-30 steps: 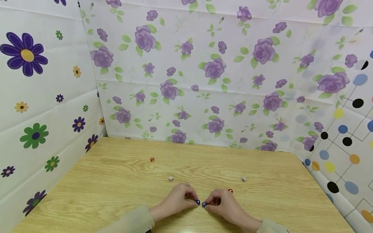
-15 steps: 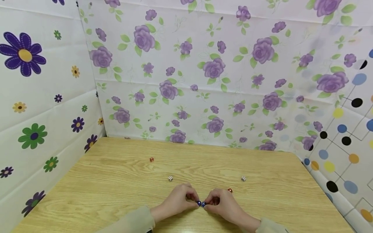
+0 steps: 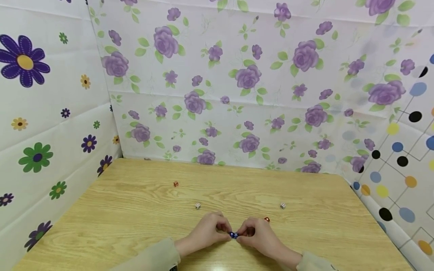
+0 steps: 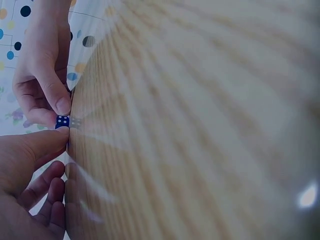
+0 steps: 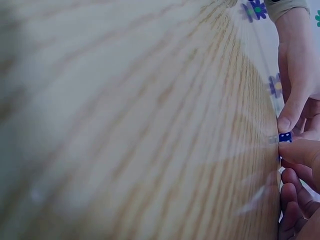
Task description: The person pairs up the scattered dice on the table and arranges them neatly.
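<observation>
Two dark blue dice with white pips meet side by side on the wooden table, low in the head view. My left hand pinches the left blue die between thumb and fingers. From the other side, my right hand pinches the right blue die in the same way. In the left wrist view a blue die shows between the two thumbs, close at the tabletop. The right wrist view also has a blue die there, the hands partly covering it.
Just behind my right hand a red die is partly hidden. White dice lie farther back, one left and one right. Another red die is at the back left. A flowered cloth hangs behind the table.
The small gap between the two blue dice has closed as my hands came together, each keeping its pinch. The head view has shifted slightly; the other dice stay in place.
</observation>
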The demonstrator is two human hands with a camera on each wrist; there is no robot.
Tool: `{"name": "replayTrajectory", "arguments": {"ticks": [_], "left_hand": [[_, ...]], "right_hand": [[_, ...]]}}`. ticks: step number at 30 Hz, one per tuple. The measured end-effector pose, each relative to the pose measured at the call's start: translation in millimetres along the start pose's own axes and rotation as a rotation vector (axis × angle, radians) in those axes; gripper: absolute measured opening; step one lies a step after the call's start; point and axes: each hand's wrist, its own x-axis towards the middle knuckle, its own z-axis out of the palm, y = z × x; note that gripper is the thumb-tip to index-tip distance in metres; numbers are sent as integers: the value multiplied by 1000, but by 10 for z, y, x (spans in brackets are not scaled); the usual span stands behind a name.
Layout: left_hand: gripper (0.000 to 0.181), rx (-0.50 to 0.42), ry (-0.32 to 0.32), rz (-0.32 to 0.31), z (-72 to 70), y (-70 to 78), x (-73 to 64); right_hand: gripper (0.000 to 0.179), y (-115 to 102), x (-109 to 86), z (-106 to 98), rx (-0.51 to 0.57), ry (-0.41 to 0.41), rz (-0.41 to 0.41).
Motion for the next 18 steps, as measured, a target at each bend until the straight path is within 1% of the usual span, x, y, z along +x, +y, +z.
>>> {"name": "replayTrajectory", "arguments": {"ticks": [4,9,13,18], "left_hand": [[10,9,2,4,6,-7,8],[10,23,9,10,1,-17,25],[9,28,-1,4,-2,-17,28],[9,41,-16,1,2,-1,26]], "right_hand": [[6,3,3,-4,-8,4,0],[6,-3,17,-11,-21,22,-20],[6,-4,13,-16,-24,15,-22],[7,2,-9,-17,-30,5,-6]]}}
